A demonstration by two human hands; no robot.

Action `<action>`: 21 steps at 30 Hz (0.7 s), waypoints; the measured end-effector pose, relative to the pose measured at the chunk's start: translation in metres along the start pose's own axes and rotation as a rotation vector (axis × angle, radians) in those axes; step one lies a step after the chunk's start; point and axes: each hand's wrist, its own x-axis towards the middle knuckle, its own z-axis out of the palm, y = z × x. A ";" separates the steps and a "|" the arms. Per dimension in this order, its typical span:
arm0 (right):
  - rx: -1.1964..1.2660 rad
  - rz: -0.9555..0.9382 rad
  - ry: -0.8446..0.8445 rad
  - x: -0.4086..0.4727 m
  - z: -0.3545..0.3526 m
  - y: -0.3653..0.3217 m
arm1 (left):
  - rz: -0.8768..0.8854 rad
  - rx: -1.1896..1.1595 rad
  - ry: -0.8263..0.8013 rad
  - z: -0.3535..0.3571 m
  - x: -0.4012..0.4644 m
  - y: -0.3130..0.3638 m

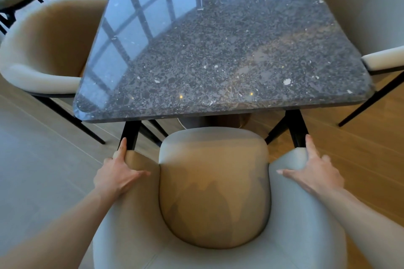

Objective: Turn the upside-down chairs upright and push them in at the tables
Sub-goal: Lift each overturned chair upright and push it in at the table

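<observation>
At the near edge of the bench [218, 39] stands an upright chair [214, 192] with a beige padded seat and a pale curved back that wraps round into armrests. Its seat front sits just short of the bench's near edge, not yet under it, and its two black front legs rise to the armrest tips right at that edge. The left hand [118, 176] lies on the left armrest near its front tip, fingers curled over the outer side and thumb pointing inward along the top, holding the armrest. The right hand [314, 172] rests on the right armrest in mirror fashion, fingers stretched forward along the top and thumb spread inward; whether it grips or only presses flat I cannot tell.

No writing, brand or label can be read on any surface. The bench top is dark speckled stone with rounded corners, glossy, reflecting window frames across its far left part. A second chair [48, 50] stands upright at the left edge, its armrest reaching to the bench side. A third chair [367, 17] stands at the right edge, likewise close in. Between the near chair's legs and the neighbours' black legs, strips of wood floor [349, 137] lie open on both sides. A round pedestal base shows under the near edge.
</observation>
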 end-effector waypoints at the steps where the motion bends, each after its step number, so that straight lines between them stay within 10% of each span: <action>1: -0.002 0.004 -0.001 0.001 0.000 0.000 | -0.001 0.005 0.000 0.000 0.001 0.000; 21: 0.051 -0.029 -0.036 0.039 -0.023 0.023 | 0.031 -0.118 -0.020 0.015 0.016 0.007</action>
